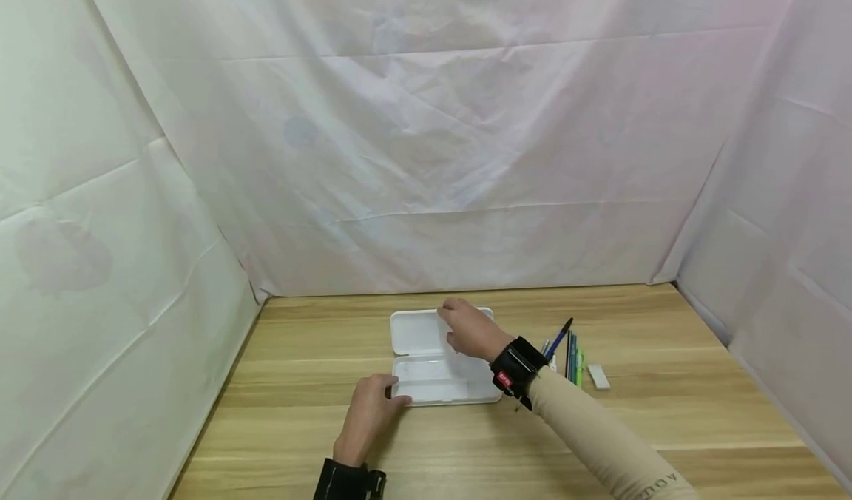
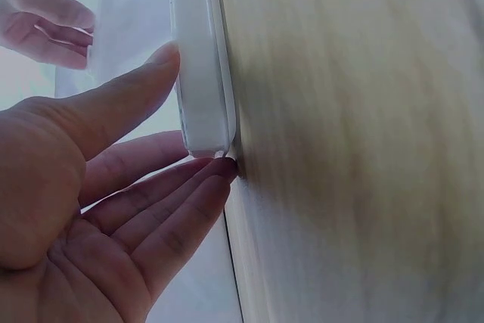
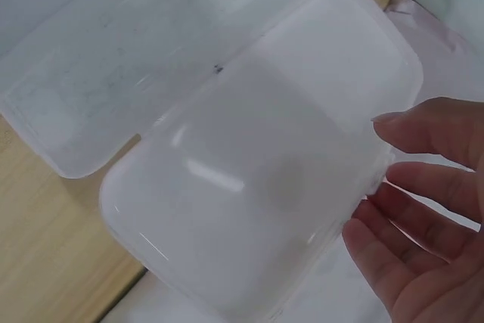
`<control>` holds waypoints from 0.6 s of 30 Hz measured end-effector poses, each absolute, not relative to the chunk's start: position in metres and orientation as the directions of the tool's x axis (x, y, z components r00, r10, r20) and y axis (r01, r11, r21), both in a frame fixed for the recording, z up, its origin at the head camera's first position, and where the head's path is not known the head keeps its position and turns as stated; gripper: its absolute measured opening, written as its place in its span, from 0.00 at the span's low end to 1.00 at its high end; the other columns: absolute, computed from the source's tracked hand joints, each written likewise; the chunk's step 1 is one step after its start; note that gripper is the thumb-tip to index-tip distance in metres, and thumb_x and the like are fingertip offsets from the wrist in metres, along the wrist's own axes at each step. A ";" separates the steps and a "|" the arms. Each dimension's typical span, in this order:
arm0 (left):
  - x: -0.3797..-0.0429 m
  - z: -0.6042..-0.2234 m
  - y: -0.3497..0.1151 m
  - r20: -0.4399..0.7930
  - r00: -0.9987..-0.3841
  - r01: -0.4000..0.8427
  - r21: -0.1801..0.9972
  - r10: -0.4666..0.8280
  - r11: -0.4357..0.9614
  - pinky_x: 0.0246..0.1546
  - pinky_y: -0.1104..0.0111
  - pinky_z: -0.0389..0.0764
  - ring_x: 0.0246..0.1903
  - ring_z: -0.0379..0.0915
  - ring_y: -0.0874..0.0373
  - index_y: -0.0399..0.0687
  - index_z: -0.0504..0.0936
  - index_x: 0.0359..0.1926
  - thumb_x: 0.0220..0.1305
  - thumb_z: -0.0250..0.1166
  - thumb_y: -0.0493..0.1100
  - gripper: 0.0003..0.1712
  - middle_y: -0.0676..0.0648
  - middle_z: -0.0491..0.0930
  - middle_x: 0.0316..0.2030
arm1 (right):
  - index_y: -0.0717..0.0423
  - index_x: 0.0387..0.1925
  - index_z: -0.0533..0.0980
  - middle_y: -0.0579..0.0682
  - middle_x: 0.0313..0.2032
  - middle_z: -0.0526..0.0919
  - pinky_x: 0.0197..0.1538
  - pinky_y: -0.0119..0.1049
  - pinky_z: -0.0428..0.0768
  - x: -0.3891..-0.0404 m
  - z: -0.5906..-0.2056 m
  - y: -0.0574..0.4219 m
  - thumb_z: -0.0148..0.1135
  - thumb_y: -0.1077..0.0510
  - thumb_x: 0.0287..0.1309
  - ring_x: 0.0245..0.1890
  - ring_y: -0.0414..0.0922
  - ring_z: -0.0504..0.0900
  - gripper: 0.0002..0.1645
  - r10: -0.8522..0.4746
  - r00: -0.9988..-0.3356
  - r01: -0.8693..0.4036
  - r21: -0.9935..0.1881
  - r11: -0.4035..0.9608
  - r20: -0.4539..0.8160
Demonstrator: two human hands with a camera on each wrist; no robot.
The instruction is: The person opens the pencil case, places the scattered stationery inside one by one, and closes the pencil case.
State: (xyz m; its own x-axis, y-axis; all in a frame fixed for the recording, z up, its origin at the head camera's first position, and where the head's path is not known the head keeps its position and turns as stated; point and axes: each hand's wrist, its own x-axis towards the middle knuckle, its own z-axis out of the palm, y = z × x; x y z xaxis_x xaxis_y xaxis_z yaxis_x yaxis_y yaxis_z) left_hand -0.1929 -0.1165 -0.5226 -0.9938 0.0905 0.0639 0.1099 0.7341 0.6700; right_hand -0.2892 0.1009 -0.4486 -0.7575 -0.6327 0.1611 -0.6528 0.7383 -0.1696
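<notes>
A white plastic pencil case (image 1: 442,389) lies opened out on the wooden table, its lid (image 1: 414,331) on the far side, hinged to the base. No contents show inside it. At the near left corner of the base, my left hand (image 1: 368,415) grips the case, thumb on the front wall (image 2: 203,58) and fingers at the short end. My right hand (image 1: 474,331) reaches over the case and holds the lid's far edge. The right wrist view shows the thumb on the inner side of the lid (image 3: 249,149) and the fingers along its outer rim.
Several pens (image 1: 572,356) lie to the right of the case, partly behind the right forearm. Beside them is a white eraser (image 1: 598,376). White cloth (image 1: 466,152) hangs behind the table and along both sides.
</notes>
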 end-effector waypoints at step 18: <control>-0.203 -0.524 -0.112 0.056 -0.995 0.102 0.658 0.086 0.746 0.25 0.71 0.66 0.25 0.65 0.60 0.45 0.85 0.27 0.52 0.75 0.38 0.06 0.52 0.74 0.24 | 0.63 0.40 0.85 0.55 0.39 0.87 0.43 0.40 0.82 -0.276 -0.430 0.124 0.68 0.68 0.54 0.37 0.46 0.84 0.11 -0.662 -0.731 -0.673 -0.330 0.662 0.162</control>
State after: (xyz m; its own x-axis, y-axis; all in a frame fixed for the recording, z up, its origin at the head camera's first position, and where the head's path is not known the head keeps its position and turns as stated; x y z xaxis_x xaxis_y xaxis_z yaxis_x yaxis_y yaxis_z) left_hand -0.2028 -0.1118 -0.5239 -0.9947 0.0860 0.0565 0.1018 0.7459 0.6583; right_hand -0.2756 0.1238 -0.4295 -0.7314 -0.6624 0.1623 -0.6728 0.6619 -0.3305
